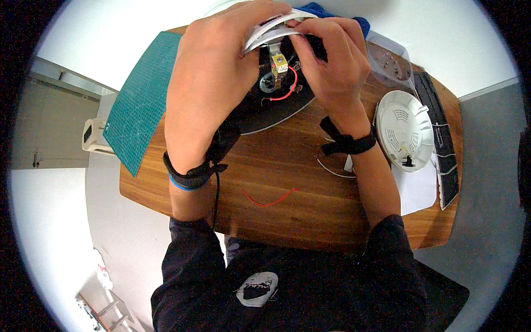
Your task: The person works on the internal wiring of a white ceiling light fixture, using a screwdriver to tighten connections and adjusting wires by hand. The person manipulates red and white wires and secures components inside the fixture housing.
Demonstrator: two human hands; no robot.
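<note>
Both hands are raised over the far part of the table, around a white curved plastic piece that stands tilted. My left hand grips its left side, with the fingertips hidden behind it. My right hand pinches at its right edge with thumb and fingers; whether anything small is between them is hidden. Below the piece hangs or stands a metal bracket with a yellow block and a screw. A red wire curves down beside it to a bare end, above a dark rounded surface.
A loose red wire lies near the front. At right are a white vented round cover, white paper, a black keyboard-like strip and a clear container with small parts. A green cutting mat lies left.
</note>
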